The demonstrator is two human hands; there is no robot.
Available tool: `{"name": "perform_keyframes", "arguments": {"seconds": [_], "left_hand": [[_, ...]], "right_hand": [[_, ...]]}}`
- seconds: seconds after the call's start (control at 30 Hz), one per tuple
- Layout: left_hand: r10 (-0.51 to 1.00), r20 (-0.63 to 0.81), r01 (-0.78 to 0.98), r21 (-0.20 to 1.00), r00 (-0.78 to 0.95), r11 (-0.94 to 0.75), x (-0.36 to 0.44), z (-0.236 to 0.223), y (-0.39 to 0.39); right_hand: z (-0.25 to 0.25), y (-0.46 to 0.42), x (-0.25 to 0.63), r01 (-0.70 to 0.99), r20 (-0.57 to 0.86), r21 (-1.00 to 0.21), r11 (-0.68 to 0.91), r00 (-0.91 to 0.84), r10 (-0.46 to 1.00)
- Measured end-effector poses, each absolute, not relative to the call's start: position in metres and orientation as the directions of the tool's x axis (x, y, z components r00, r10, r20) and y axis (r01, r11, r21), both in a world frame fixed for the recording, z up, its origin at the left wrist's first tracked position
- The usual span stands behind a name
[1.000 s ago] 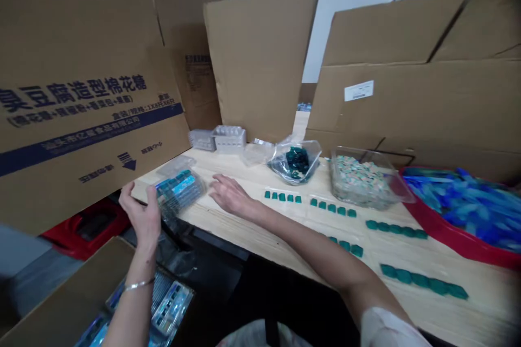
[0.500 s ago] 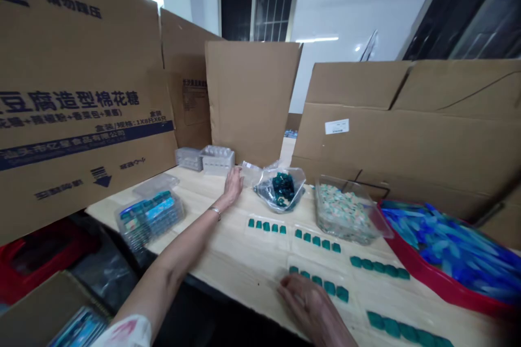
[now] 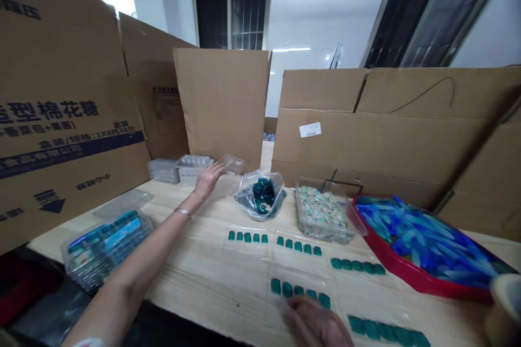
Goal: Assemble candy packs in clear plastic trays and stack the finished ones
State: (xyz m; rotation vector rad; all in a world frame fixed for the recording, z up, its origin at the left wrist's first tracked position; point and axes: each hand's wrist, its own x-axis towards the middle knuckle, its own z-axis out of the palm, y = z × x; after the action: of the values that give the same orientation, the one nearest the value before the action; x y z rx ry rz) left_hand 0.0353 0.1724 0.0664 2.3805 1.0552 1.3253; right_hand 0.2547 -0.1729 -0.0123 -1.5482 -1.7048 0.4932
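Note:
My left hand [image 3: 208, 180] reaches to the back of the table, its fingers closed on the edge of a clear plastic tray [image 3: 233, 164]. Beside it stands a clear tray stack [image 3: 194, 169]. My right hand [image 3: 317, 319] is low in front, slightly blurred. Its fingers are curled together at the near edge of a row of green pieces [image 3: 299, 291]; what they pinch, if anything, is hidden. More green rows lie in clear trays behind and to the right, such as the back row [image 3: 248, 237] and the front right row [image 3: 386, 331].
An open plastic bag [image 3: 262, 195] holds dark green pieces. Right of it are a clear tub [image 3: 323, 211] of small packets and a red basin [image 3: 423, 276] of blue strips. A filled clear container [image 3: 106, 244] stands at left. Cardboard sheets [image 3: 223, 103] wall the back.
The view has swung right. My left hand now has the clear tray raised at its fingertips. My right hand stays by the front row of green pieces, shifted slightly along it.

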Motion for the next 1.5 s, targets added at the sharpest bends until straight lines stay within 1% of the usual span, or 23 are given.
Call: {"name": "perform_keyframes", "arguments": {"seconds": [0.03,0.1,0.17,0.23,0.3,0.37,0.43,0.5,0.53,0.6,0.63,0.67,0.73,0.77,0.87,0.93,1.03,1.13,1.2,1.27,1.33,1.37,1.5], "left_hand": [[0.660,0.671,0.447,0.502,0.339,-0.740,0.030,0.068,0.156],[0.606,0.716,0.242,0.556,0.347,-0.795,0.026,0.066,0.117],[0.626,0.689,0.090,0.643,0.365,-0.761,0.027,0.060,0.076],[0.617,0.650,0.007,0.686,0.444,-0.727,0.033,0.053,0.041],[0.588,0.601,-0.042,0.717,0.542,-0.695,0.042,0.045,0.016],[0.606,0.568,-0.096,0.769,0.557,-0.632,0.054,0.038,-0.001],[0.704,0.542,-0.188,0.834,0.459,-0.519,0.067,0.032,-0.015],[0.812,0.424,-0.313,0.897,0.402,-0.313,0.079,0.028,-0.028],[0.835,0.320,-0.363,0.918,0.447,-0.157,0.085,0.027,-0.035],[0.787,0.111,-0.388,0.905,0.607,0.171,0.096,0.025,-0.046],[0.742,0.041,-0.373,0.883,0.669,0.287,0.101,0.026,-0.050],[0.714,0.000,-0.362,0.862,0.700,0.355,0.106,0.026,-0.051],[0.721,-0.030,-0.374,0.840,0.692,0.394,0.112,0.029,-0.047],[0.732,-0.043,-0.379,0.834,0.680,0.400,0.114,0.031,-0.042],[0.733,-0.103,-0.353,0.826,0.672,0.440,0.115,0.036,-0.022],[0.701,-0.142,-0.291,0.839,0.699,0.460,0.116,0.038,-0.012],[0.618,-0.189,-0.164,0.868,0.763,0.469,0.121,0.036,-0.007],[0.551,-0.227,-0.080,0.876,0.803,0.476,0.130,0.030,-0.011],[0.520,-0.244,-0.049,0.873,0.818,0.486,0.134,0.024,-0.015],[0.511,-0.255,-0.042,0.865,0.821,0.500,0.135,0.017,-0.016],[0.505,-0.271,-0.040,0.852,0.819,0.522,0.134,0.009,-0.015],[0.500,-0.282,-0.036,0.844,0.819,0.536,0.133,0.006,-0.014],[0.498,-0.301,-0.036,0.829,0.813,0.558,0.130,-0.004,-0.008]], "right_hand": [[-0.008,-0.168,0.256,0.603,0.283,-0.778,0.179,0.082,0.956],[0.004,-0.154,0.258,0.411,0.253,-0.900,0.143,0.225,0.941],[0.020,-0.138,0.258,0.117,0.173,-0.983,0.141,0.341,0.924],[0.036,-0.125,0.259,-0.156,0.097,-0.973,0.170,0.390,0.916],[0.047,-0.118,0.262,-0.316,0.083,-0.924,0.215,0.384,0.920],[0.050,-0.120,0.266,-0.371,0.083,-0.894,0.251,0.414,0.906],[0.046,-0.128,0.269,-0.385,0.070,-0.879,0.280,0.477,0.876],[0.038,-0.138,0.269,-0.384,0.060,-0.870,0.310,0.542,0.839],[0.034,-0.143,0.268,-0.379,0.059,-0.867,0.323,0.566,0.822],[0.025,-0.149,0.265,-0.370,0.053,-0.867,0.333,0.596,0.801],[0.021,-0.151,0.263,-0.369,0.047,-0.871,0.323,0.593,0.804],[0.018,-0.153,0.262,-0.368,0.037,-0.879,0.302,0.579,0.815],[0.012,-0.159,0.264,-0.328,0.026,-0.910,0.252,0.563,0.826],[0.009,-0.163,0.268,-0.275,0.033,-0.933,0.233,0.580,0.814],[0.004,-0.183,0.291,0.016,0.115,-0.990,0.142,0.676,0.728],[0.004,-0.198,0.314,0.220,0.194,-0.974,0.048,0.708,0.679],[0.013,-0.213,0.359,0.452,0.344,-0.892,-0.030,0.719,0.604],[0.032,-0.213,0.415,0.688,0.511,-0.710,-0.150,0.650,0.562],[0.047,-0.204,0.455,0.798,0.542,-0.513,-0.317,0.587,0.601],[0.059,-0.190,0.489,0.826,0.439,-0.284,-0.487,0.563,0.700],[0.065,-0.172,0.513,0.824,0.293,-0.119,-0.554,0.563,0.773],[0.066,-0.162,0.520,0.828,0.236,-0.077,-0.555,0.556,0.797],[0.064,-0.127,0.534,0.851,0.107,0.004,-0.525,0.522,0.846]]}}
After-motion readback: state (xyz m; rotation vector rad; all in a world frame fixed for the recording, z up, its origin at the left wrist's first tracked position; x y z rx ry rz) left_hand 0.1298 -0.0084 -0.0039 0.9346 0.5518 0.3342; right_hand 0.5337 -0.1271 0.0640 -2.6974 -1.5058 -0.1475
